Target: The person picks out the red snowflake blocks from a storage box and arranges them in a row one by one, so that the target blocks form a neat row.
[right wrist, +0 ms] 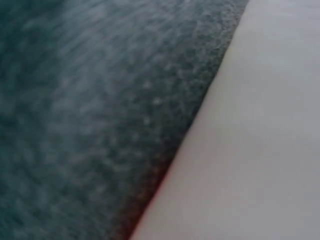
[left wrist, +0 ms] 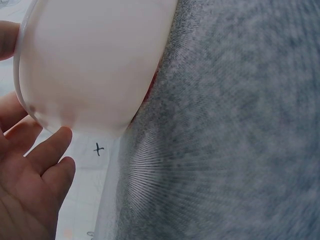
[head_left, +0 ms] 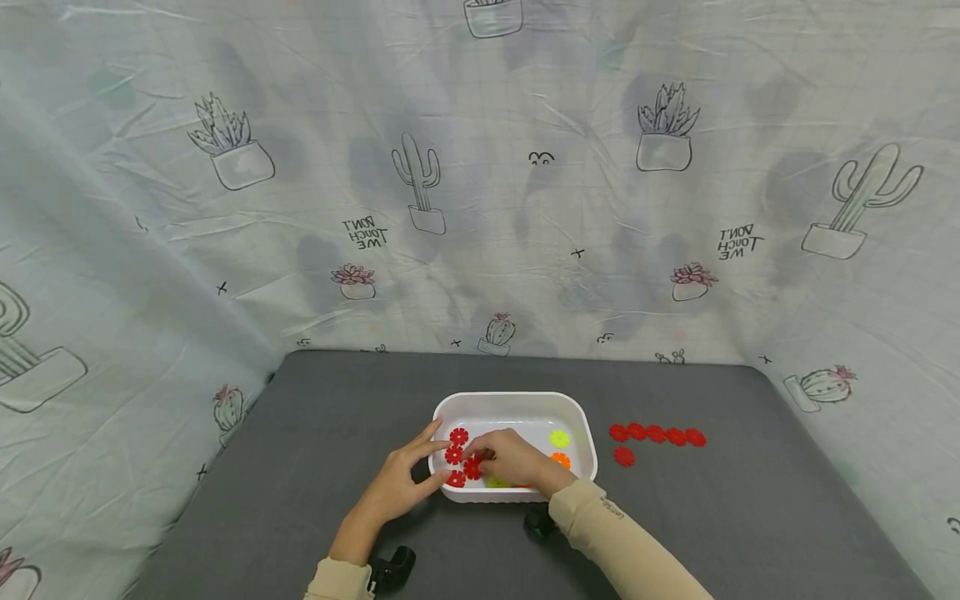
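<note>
A white plastic tray [head_left: 510, 404] holds several notched, flower-shaped plastic discs. Red discs [head_left: 454, 454] lie along its left end, a yellow disc [head_left: 559, 438] and an orange disc [head_left: 560, 460] at its right. My left hand [head_left: 401, 479] rests on the tray's left end, its fingers spread over the rim; in the left wrist view, fingertips touch the tray wall [left wrist: 90, 65]. Inside the tray, my right hand [head_left: 510, 458] has curled fingers pinching a red disc [head_left: 472, 469]. Part of a yellow-green disc [head_left: 497, 482] shows beneath this hand, which hides other pieces.
On the grey tabletop [head_left: 360, 392], right of the tray, several red discs [head_left: 656, 433] form a row, with a single red disc [head_left: 624, 456] in front. A patterned white curtain [head_left: 510, 208] hangs behind and at both sides. The right wrist view shows mostly tray wall and tabletop.
</note>
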### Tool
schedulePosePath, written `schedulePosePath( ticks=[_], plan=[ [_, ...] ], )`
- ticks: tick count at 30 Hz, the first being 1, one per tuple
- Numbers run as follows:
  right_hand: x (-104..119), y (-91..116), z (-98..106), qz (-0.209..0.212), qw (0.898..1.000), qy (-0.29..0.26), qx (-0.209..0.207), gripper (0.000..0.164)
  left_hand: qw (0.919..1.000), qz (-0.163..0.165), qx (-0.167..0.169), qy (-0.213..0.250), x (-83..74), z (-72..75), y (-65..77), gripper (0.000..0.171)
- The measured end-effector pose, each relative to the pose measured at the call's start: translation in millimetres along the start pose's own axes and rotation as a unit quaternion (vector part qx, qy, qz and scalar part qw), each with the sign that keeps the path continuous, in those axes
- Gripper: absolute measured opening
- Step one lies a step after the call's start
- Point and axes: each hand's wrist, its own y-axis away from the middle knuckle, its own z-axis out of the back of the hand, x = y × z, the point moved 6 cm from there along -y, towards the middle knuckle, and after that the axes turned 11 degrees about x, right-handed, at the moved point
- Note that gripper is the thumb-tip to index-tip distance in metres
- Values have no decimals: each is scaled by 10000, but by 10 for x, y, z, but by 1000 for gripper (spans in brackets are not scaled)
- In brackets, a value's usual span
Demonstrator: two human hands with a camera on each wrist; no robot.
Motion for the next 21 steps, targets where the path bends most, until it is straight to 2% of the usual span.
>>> schedulePosePath(
  ticks=[7,11,17,21],
  plan=[
    [-17,46,80,44,9989,-282,-377,22,10000,14,-8,14,4,-1,0,48],
    [-33,105,141,208,9963,-554,-624,23,10000,22,-22,-34,0,-8,0,48],
    [-78,271,247,434,9893,-1044,-924,24,10000,0,-49,-54,-21,-4,0,47],
    [-140,433,329,408,9825,-1422,-1134,24,9999,-85,-83,-104,-37,13,3,45]
  ],
)
